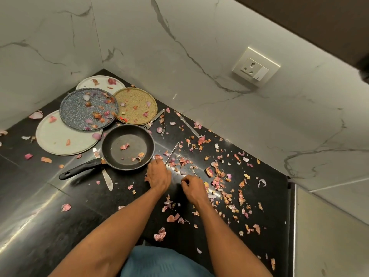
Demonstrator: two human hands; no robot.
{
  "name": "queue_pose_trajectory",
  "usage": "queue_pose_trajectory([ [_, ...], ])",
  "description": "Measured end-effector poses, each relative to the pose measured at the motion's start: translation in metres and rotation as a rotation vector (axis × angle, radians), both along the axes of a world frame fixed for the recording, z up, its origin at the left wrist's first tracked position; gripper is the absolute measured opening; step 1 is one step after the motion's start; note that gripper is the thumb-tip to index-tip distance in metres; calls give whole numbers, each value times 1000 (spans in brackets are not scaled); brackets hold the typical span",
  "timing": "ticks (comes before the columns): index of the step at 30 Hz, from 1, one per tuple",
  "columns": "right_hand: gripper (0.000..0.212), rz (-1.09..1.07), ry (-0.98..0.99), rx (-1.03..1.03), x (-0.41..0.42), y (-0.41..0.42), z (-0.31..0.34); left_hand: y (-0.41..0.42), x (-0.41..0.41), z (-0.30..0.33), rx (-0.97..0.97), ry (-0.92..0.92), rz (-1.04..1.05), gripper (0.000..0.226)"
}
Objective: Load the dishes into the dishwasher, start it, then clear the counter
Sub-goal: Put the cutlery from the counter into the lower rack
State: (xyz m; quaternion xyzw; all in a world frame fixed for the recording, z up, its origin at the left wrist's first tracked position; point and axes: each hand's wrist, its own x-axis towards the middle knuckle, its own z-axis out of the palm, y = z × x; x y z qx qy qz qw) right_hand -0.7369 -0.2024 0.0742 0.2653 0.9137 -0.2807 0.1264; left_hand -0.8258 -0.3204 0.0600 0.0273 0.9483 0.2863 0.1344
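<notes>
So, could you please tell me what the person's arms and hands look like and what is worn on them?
Both forearms are bare, with no sleeves in view. The left hand and right hand show no gloves, watch or bracelets, and no rings that I can make out. Blue clothing shows at the bottom edge.

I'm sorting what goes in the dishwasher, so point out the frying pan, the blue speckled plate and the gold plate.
frying pan (127, 146): head view, on the bare inner base of the pan.
blue speckled plate (79, 108): head view, on its speckled face, left of centre.
gold plate (135, 105): head view, on the middle of its face.
</notes>
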Motion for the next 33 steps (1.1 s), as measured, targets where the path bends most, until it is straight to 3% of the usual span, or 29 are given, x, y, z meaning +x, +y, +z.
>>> queue_pose_trajectory([
  [3,15,-72,30,1,19,1,1,-5,11,5,132,28,-27,15],
  [7,13,-335,146,-103,43,-5,-1,-6,37,0,215,98,-180,24],
  [13,72,-788,364,-265,92,-2,16,-6,85,-2,188,172,-500,30],
  [16,61,-930,430,-260,128,12,26,0,106,-1,171,152,-704,37],
  [19,24,-861,346,-151,172,27,20,13,123,5,190,142,-871,38],
  [21,12,-728,238,-52,196,28,19,22,135,10,173,117,-960,39],
  [26,18,-530,126,76,269,24,22,43,200,18,145,122,-1092,42],
  [33,19,-665,117,156,390,10,7,45,312,9,83,79,-1204,18],
])
